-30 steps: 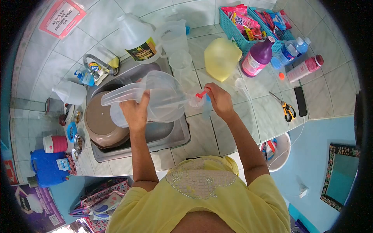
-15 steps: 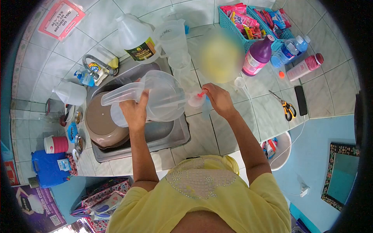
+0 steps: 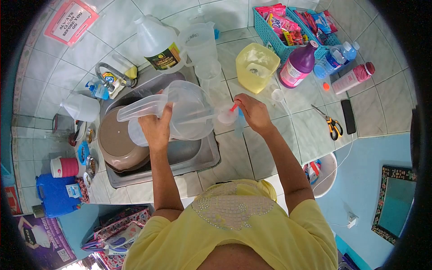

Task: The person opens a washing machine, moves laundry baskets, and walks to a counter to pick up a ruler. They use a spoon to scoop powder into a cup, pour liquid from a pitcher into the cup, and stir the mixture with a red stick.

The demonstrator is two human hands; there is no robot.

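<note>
Countertop (image 3: 234,159), one, tiled, spans the scene, with one metal sink (image 3: 208,158) set in it. Taking the pitcher as the centre of the clock, one brown basin (image 3: 121,133) lies in the sink at 8 o'clock. One clear plastic pitcher (image 3: 191,114) is over the sink, lying on its side; the left hand (image 3: 156,128) clasps it near the handle, thumb on top.

One white jug (image 3: 154,38) with a dark label stands at 11 o'clock and one clear measuring jug (image 3: 198,42) at 12. Two turquoise baskets (image 3: 280,44) of packets sit between 1 and 2. One yellow container (image 3: 245,80) and one purple bottle (image 3: 298,67) stand at 2, side by side.

Near 3 o'clock come one pink bottle (image 3: 353,79), one pair of scissors (image 3: 332,126) and one black phone (image 3: 348,118). Nearer, also at 3, is one small whitish cup (image 3: 226,118). The right hand (image 3: 253,112) pinches one red stick (image 3: 233,108) between its fingertips; whether the tip dips into the cup or hovers above it is hard to tell. One orange cap (image 3: 326,86) lies beside the pink bottle.
</note>
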